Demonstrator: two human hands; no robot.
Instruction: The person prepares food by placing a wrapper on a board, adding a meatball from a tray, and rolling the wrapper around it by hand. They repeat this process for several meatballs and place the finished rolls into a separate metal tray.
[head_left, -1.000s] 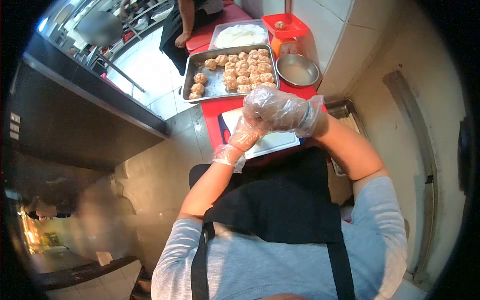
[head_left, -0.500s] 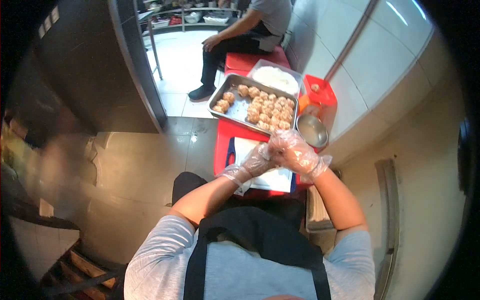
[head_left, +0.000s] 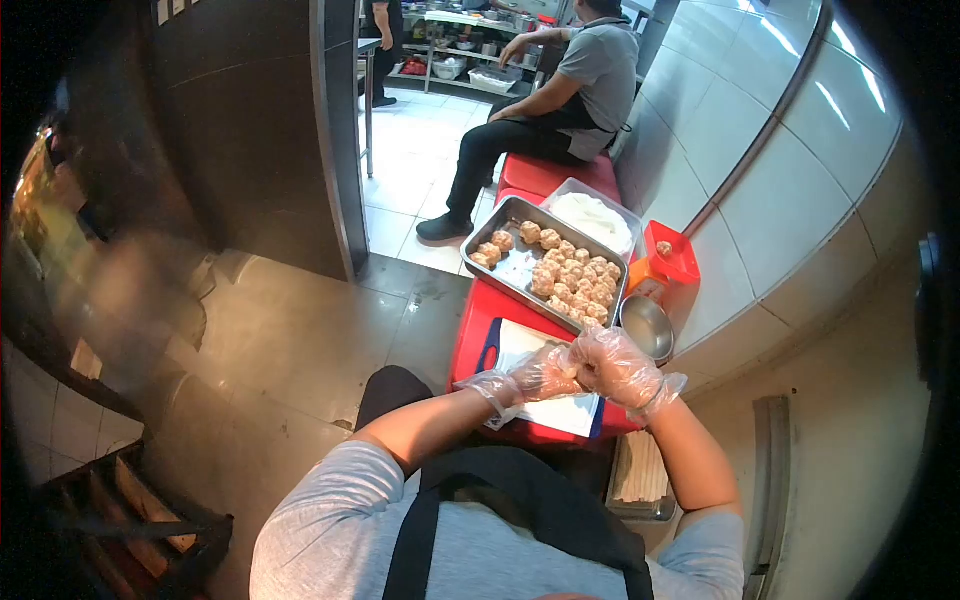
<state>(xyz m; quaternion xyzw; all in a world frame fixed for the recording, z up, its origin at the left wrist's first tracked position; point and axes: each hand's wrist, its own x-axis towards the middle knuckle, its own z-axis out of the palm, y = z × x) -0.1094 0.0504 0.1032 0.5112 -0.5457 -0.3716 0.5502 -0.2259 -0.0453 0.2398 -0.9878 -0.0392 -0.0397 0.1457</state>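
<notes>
My left hand (head_left: 543, 374) and my right hand (head_left: 614, 372), both in clear plastic gloves, meet above a white cutting board (head_left: 560, 418) with dark blue ends. Their fingers are closed around a small pale dumpling (head_left: 573, 385), mostly hidden by the gloves. Just beyond them, a metal tray (head_left: 514, 268) carries many round, lumpy dumplings (head_left: 572, 279), with a few apart on its left side. A metal bowl (head_left: 646, 326) sits to the right of the tray, near my right hand.
Board and tray rest on a red bench (head_left: 468, 335). Behind the tray is a clear plastic container (head_left: 592, 217) with white contents. A red-orange container (head_left: 672, 256) stands by the tiled wall. A person (head_left: 598, 75) sits at the bench's far end. Sticks (head_left: 641, 468) lie in a low box.
The view has tilted up and shifted left, so the scene sits lower and further right. My hands stay together above the board. The seated person's other arm now shows, raised.
</notes>
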